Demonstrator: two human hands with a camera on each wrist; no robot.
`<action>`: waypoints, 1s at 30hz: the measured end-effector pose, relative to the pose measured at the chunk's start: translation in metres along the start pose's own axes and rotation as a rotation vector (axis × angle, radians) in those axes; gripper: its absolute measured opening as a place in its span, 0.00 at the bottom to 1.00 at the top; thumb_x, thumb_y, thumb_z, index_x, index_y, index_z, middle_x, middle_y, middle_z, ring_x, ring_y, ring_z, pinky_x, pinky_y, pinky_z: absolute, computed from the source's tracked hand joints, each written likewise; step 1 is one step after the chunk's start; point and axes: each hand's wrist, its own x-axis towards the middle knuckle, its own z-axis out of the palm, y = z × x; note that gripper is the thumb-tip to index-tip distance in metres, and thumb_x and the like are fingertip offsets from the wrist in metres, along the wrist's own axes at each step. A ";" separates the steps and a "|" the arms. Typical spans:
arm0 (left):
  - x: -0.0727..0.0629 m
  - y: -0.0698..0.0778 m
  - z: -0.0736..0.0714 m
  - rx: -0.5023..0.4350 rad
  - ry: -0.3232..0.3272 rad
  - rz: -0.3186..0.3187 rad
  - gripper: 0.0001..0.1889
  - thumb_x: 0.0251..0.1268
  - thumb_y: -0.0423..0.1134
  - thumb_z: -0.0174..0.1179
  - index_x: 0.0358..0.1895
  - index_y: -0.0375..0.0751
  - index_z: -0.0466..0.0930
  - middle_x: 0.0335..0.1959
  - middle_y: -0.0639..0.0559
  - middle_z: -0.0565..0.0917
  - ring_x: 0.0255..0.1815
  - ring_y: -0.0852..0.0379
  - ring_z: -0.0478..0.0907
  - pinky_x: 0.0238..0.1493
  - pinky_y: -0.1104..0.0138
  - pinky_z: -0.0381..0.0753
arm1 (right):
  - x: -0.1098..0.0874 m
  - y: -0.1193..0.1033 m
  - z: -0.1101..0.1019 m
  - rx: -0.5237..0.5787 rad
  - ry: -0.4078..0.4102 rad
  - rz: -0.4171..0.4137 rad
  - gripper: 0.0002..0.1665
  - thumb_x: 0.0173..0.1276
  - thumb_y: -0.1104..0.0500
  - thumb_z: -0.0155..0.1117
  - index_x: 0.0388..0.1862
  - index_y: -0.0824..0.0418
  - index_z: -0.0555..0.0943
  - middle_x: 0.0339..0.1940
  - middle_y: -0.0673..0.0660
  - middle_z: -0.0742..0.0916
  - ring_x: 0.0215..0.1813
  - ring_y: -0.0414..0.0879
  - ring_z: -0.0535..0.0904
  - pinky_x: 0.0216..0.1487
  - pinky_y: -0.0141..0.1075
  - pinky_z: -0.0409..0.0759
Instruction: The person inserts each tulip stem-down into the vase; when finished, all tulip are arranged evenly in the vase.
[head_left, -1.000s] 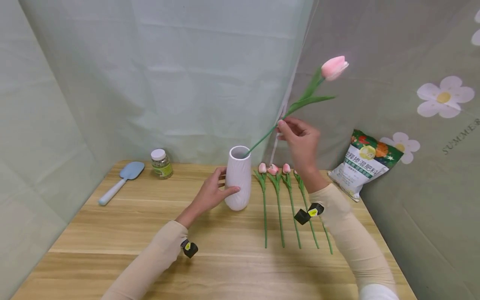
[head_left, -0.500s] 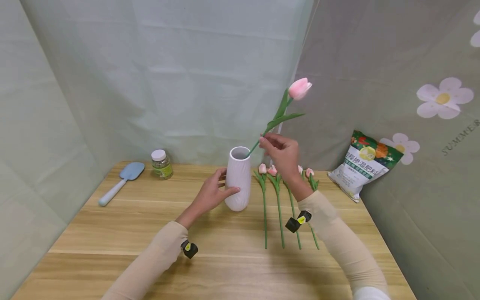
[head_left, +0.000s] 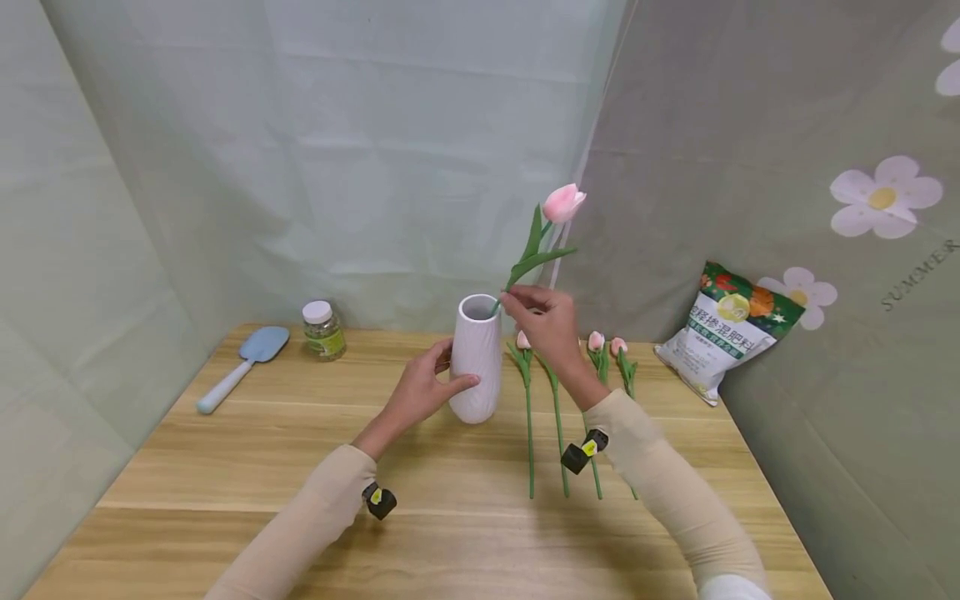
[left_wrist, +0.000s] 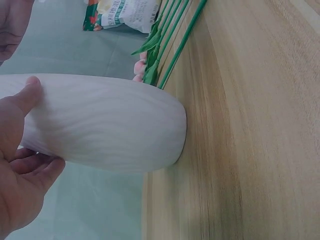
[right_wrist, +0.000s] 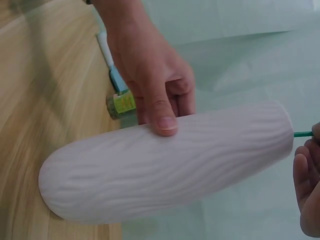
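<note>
A white ribbed vase (head_left: 477, 367) stands upright on the wooden table. My left hand (head_left: 422, 389) grips its side, thumb across the front and fingers behind, as the left wrist view also shows on the vase (left_wrist: 105, 125). Just above the rim, my right hand (head_left: 547, 327) pinches the green stem of a pink tulip (head_left: 564, 204). The stem's lower end is hidden inside the vase, and the bloom leans up to the right. In the right wrist view a short bit of stem (right_wrist: 302, 134) shows between the vase mouth and my fingers.
Several more pink tulips (head_left: 529, 433) lie in a row right of the vase, partly behind my right arm. A fertilizer bag (head_left: 716, 333) leans at the back right. A lidded jar (head_left: 324, 332) and a blue hand trowel (head_left: 262, 342) are at the back left.
My right hand has moved down and left toward the vase mouth, and the tulip has sunk deeper into the vase. My left hand and the vase have stayed put.
</note>
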 end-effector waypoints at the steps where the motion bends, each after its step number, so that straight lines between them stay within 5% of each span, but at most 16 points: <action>1: 0.000 0.000 0.000 -0.004 0.000 0.001 0.38 0.59 0.44 0.76 0.69 0.32 0.70 0.62 0.36 0.81 0.63 0.42 0.80 0.66 0.54 0.81 | -0.001 0.001 0.000 -0.010 -0.002 -0.010 0.13 0.69 0.60 0.72 0.46 0.69 0.89 0.38 0.66 0.90 0.32 0.36 0.83 0.31 0.26 0.83; 19: -0.002 0.001 0.000 -0.012 -0.007 -0.011 0.38 0.59 0.44 0.76 0.69 0.33 0.71 0.63 0.37 0.81 0.64 0.43 0.80 0.66 0.53 0.80 | -0.010 0.007 0.003 -0.203 -0.095 -0.123 0.13 0.71 0.53 0.70 0.41 0.62 0.92 0.38 0.55 0.90 0.37 0.46 0.86 0.37 0.38 0.88; 30: -0.002 0.002 -0.001 -0.002 -0.012 -0.019 0.38 0.60 0.46 0.76 0.70 0.33 0.70 0.64 0.37 0.80 0.65 0.42 0.79 0.67 0.53 0.80 | -0.011 0.005 0.001 -0.195 -0.098 -0.076 0.13 0.70 0.53 0.71 0.39 0.63 0.91 0.38 0.55 0.89 0.37 0.47 0.86 0.38 0.38 0.88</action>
